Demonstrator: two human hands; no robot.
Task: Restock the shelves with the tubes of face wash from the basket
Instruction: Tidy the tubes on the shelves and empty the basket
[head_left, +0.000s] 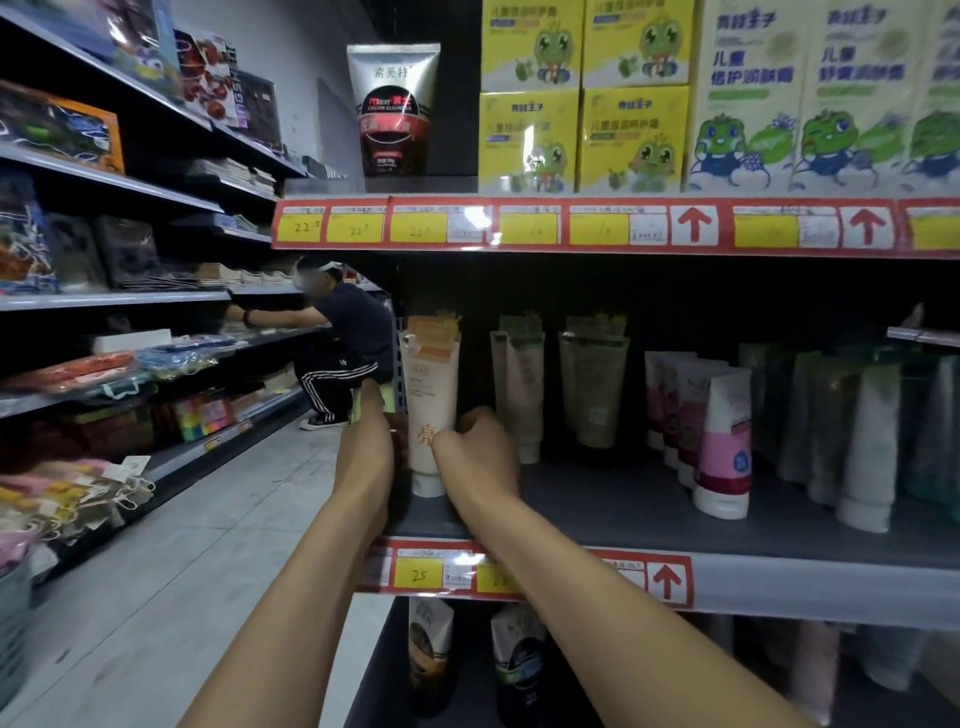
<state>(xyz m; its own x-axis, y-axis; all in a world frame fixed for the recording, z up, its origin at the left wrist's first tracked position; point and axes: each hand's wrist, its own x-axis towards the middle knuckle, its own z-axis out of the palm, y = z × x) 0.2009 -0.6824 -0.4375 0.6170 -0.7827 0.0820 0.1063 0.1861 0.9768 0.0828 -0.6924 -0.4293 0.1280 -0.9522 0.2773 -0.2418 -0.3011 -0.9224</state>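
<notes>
We see a white tube (434, 395) of soft plastic, smooth with a satin sheen; its cap (428, 486) looks like harder white plastic. The shelf board (649, 499) under it looks like painted metal, dark grey and matt. Along its front edge, a price strip (670, 579) of clear glossy plastic covers paper labels and throws back glare. Higher up, a silver tube (393, 109) has a shiny, foil-like skin. The yellow boxes (582, 140) beside it look like printed cardboard with a slight gloss. A pink tube (724, 447) is glossy plastic. The floor (182, 545) is smooth, grey and dully reflective.
</notes>
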